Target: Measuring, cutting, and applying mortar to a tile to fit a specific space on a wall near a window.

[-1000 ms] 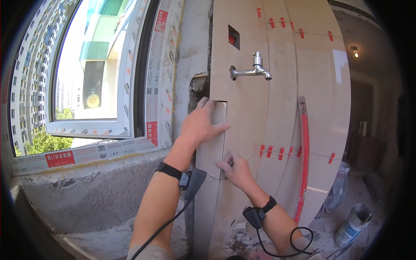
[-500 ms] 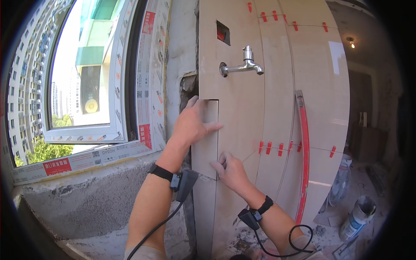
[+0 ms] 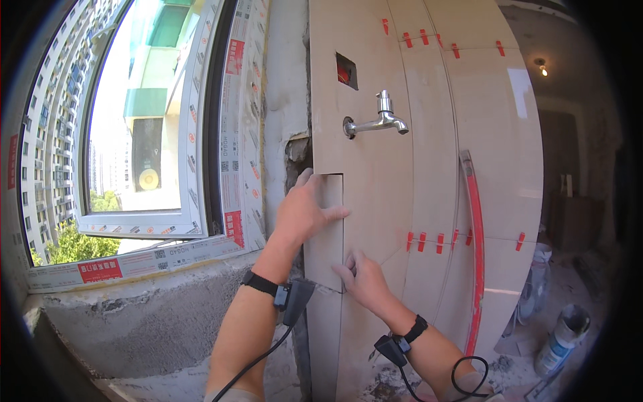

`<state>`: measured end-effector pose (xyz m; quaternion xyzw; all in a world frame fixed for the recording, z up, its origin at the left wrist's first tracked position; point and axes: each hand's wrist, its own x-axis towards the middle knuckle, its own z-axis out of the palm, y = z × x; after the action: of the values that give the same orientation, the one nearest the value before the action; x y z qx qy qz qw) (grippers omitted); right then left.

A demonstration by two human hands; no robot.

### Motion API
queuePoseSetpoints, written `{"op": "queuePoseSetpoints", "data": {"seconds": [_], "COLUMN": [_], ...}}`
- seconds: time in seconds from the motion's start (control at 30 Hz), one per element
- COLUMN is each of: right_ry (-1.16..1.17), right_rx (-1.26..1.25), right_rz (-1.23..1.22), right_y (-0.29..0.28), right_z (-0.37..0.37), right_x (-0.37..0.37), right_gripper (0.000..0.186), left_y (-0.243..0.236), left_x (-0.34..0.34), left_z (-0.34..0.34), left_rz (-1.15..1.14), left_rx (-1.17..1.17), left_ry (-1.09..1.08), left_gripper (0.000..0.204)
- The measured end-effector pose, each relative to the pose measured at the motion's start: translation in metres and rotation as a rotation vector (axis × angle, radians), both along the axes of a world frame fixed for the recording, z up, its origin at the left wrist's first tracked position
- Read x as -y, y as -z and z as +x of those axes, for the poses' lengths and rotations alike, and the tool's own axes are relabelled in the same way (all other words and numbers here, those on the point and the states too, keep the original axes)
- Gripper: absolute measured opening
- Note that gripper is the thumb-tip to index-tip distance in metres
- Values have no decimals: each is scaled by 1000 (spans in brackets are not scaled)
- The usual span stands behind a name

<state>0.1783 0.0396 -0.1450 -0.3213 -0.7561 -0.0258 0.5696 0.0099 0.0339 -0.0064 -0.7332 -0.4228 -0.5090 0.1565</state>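
A narrow beige tile piece [image 3: 323,258] stands upright in the notch at the left edge of the tiled wall [image 3: 378,194]. My left hand [image 3: 305,211] grips its upper part, with fingers around the left edge and the thumb stretched over the right-hand seam. Lower down, my right hand [image 3: 367,280] is at the seam by the piece's bottom right corner. Its thumb and fingers are bent close together; anything between them is hidden. Below the piece, another narrow tile [image 3: 323,342] continues downward. A dark gap shows along the piece's top edge.
A chrome tap [image 3: 378,124] juts from the wall above my hands, under a square cutout [image 3: 347,71]. Red clips [image 3: 440,242] sit along the tile joints. A red level [image 3: 476,254] leans at right. At left is an open window [image 3: 137,224]; a bucket [image 3: 559,342] stands lower right.
The whole view has shifted, so the wall and both hands appear lower and slightly to the right. Both hands keep nearly the same places on the tile piece.
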Motion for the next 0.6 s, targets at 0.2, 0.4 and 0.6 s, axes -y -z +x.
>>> {"op": "queuePoseSetpoints", "data": {"seconds": [0.2, 0.4, 0.6], "right_ry": [-11, 4, -7], "right_rx": [-18, 1, -22], "right_rz": [4, -130, -68], "right_y": [1, 2, 5], "right_z": [1, 2, 4], "right_x": [0, -4, -8], "right_gripper": [31, 31, 33], "left_y": [2, 8, 6], "left_x": [1, 0, 4], "left_z": [3, 4, 7], "left_rz": [13, 17, -7], "left_rx": [-13, -17, -24], "left_ry": [0, -58, -46], "left_gripper": [93, 95, 97]}}
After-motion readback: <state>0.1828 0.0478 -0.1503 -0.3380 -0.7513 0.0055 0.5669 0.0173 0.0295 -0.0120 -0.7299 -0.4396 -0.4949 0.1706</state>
